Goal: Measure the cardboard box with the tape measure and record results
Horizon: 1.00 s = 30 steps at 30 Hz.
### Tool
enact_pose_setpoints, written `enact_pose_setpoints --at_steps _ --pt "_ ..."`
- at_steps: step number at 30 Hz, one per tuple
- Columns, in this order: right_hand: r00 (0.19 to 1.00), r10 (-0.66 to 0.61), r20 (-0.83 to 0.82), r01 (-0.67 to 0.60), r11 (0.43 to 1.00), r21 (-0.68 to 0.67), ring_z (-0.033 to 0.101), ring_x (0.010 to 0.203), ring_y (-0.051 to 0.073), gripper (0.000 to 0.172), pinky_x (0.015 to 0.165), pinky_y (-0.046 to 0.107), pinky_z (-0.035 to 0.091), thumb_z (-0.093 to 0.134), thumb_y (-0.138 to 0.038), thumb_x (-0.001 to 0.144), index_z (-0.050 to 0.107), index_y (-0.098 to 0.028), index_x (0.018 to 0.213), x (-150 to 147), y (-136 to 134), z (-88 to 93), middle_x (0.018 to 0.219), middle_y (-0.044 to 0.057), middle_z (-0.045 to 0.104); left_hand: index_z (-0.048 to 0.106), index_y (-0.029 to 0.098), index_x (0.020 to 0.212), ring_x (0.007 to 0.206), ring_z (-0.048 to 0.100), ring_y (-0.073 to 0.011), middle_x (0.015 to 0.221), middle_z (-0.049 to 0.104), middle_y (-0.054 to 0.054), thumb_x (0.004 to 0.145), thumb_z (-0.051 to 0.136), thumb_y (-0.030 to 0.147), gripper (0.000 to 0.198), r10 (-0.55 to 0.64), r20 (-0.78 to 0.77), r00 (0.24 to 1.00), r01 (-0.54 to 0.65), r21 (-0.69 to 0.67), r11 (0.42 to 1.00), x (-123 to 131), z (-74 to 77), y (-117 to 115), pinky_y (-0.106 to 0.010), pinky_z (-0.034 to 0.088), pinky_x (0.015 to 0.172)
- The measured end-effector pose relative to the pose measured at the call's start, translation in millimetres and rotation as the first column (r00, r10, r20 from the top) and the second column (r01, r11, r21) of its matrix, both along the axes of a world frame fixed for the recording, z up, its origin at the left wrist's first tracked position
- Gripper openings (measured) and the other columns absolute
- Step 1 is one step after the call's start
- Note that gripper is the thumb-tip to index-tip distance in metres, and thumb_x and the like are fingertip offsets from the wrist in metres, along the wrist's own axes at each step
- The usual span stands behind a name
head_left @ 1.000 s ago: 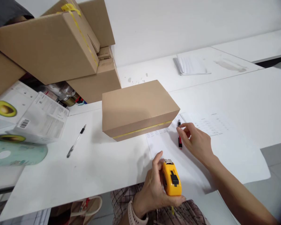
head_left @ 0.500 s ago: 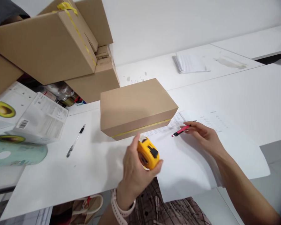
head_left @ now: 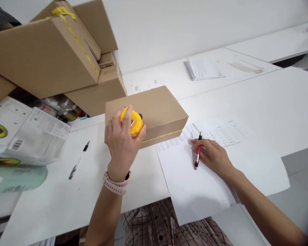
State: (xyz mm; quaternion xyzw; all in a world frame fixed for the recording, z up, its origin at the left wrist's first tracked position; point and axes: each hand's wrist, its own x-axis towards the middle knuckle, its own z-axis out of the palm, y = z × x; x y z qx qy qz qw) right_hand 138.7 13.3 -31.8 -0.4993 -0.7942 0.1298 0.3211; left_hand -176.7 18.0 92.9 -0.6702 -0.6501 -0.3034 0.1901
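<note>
A yellow tape measure (head_left: 136, 125) sits in the grip of my left hand (head_left: 122, 140), held at the left part of a closed brown cardboard box (head_left: 160, 104). Whether it touches the box top I cannot tell. The box lies flat on the white table, with a yellow strip along its near side. My right hand (head_left: 214, 155) rests over printed sheets of paper (head_left: 190, 181), a red and black pen (head_left: 197, 152) between its fingers. Rows of small print show near the top of the sheets.
Large cardboard boxes (head_left: 46, 54) are stacked at the back left. White cartons with avocado pictures (head_left: 38, 136) stand at the left, near a clear pen with a black cap (head_left: 79, 160). A stack of papers (head_left: 204, 68) lies near the wall.
My left hand has carried the tape measure left and up to the cardboard box. In my right hand the pen has turned from nearly level to nearly upright in view.
</note>
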Motion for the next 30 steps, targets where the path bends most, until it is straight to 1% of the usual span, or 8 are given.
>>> enact_pose_setpoints --at_steps 4,7,10,12,15,19,23,30 --pt "1.0 0.023 0.003 -0.023 0.999 0.026 0.073 0.1 0.026 0.006 0.081 0.042 0.055 0.055 -0.022 0.094 0.057 -0.026 0.091 0.3 1.3 -2.0 0.113 0.005 0.078 0.052 0.011 0.145 0.136 0.045 -0.04 0.141 0.056 -0.023 0.09 0.066 0.04 0.064 -0.069 0.004 0.998 0.067 0.192 0.979 13.8 -3.4 -4.0 -0.055 0.035 0.111" --pt "0.999 -0.011 -0.049 0.009 1.0 -0.029 0.073 0.097 0.027 0.008 0.077 0.041 0.055 0.06 -0.032 0.094 0.055 -0.026 0.092 0.8 -2.0 0.8 0.111 0.007 0.078 0.058 0.014 0.134 0.114 0.063 -0.0309 0.119 0.07 -0.016 0.09 0.066 0.024 0.046 -0.316 -0.121 0.941 0.339 0.343 0.876 41.6 -25.1 -20.1 -0.045 0.048 0.097" --pt "0.972 -0.159 -0.17 0.127 0.974 -0.185 0.073 0.088 0.026 0.019 0.074 0.039 0.053 0.06 -0.044 0.094 0.052 -0.026 0.092 3.3 -8.8 7.7 0.1 0.008 0.078 0.066 0.016 0.117 0.07 0.068 -0.0165 0.094 0.074 -0.007 0.098 0.051 0.017 0.024 -0.654 -0.177 0.735 0.646 -0.107 0.755 74.1 -59.6 -35.1 -0.029 0.052 0.067" --pt "0.912 -0.259 -0.318 0.149 0.932 -0.33 0.072 0.084 0.025 0.024 0.078 0.04 0.053 0.051 -0.05 0.099 0.052 -0.026 0.095 4.6 -11.6 14.7 0.087 0.006 0.076 0.064 0.011 0.123 0.072 0.07 -0.0171 0.116 0.073 -0.014 0.102 0.048 0.024 0.029 -0.682 -0.137 0.718 0.57 -0.447 0.69 90.2 -79.1 -38.9 -0.028 0.054 0.062" --pt "0.785 -0.25 -0.567 -0.086 0.863 -0.499 0.07 0.09 0.024 0.039 0.086 0.042 0.052 0.039 -0.058 0.102 0.057 -0.025 0.109 1.4 -6.9 27.0 0.089 0.006 0.074 0.05 0.007 0.143 0.095 0.074 -0.0256 0.153 0.049 -0.024 0.101 0.054 0.038 0.052 -0.622 -0.107 0.776 0.402 -0.676 0.617 100.7 -93.4 -36.4 -0.034 0.06 0.071" --pt "0.76 -0.25 -0.6 -0.227 0.763 -0.605 0.06 0.073 0.017 0.036 0.071 0.032 0.048 0.064 -0.056 0.09 0.063 -0.02 0.085 -16.2 14.2 35.4 0.076 0.003 0.065 0.041 0.008 0.149 0.108 0.072 -0.0289 0.16 0.038 -0.025 0.101 0.052 0.042 0.06 -0.616 -0.06 0.786 0.395 -0.717 0.574 99.6 -94.1 -32.0 -0.037 0.061 0.08" --pt "0.759 -0.317 -0.568 -0.1 0.806 -0.583 0.039 0.053 0.011 0.041 0.052 0.027 0.032 0.069 -0.057 0.086 0.054 -0.021 0.075 -38.5 32.9 28.3 0.058 -0.006 0.045 0.043 0.01 0.147 0.11 0.071 -0.0289 0.16 0.039 -0.025 0.1 0.054 0.041 0.057 -0.618 -0.045 0.785 0.412 -0.707 0.575 97.8 -93.8 -32.6 -0.038 0.062 0.08" --pt "0.785 -0.256 -0.565 -0.092 0.852 -0.515 0.049 0.058 0.014 0.036 0.055 0.029 0.039 0.072 -0.052 0.083 0.053 -0.022 0.08 -44.0 36.8 13.0 0.064 -0.003 0.055 0.044 0.008 0.147 0.104 0.073 -0.0277 0.159 0.04 -0.024 0.101 0.052 0.043 0.058 -0.622 -0.067 0.78 0.411 -0.694 0.591 96.4 -93.8 -32.7 -0.038 0.063 0.077"
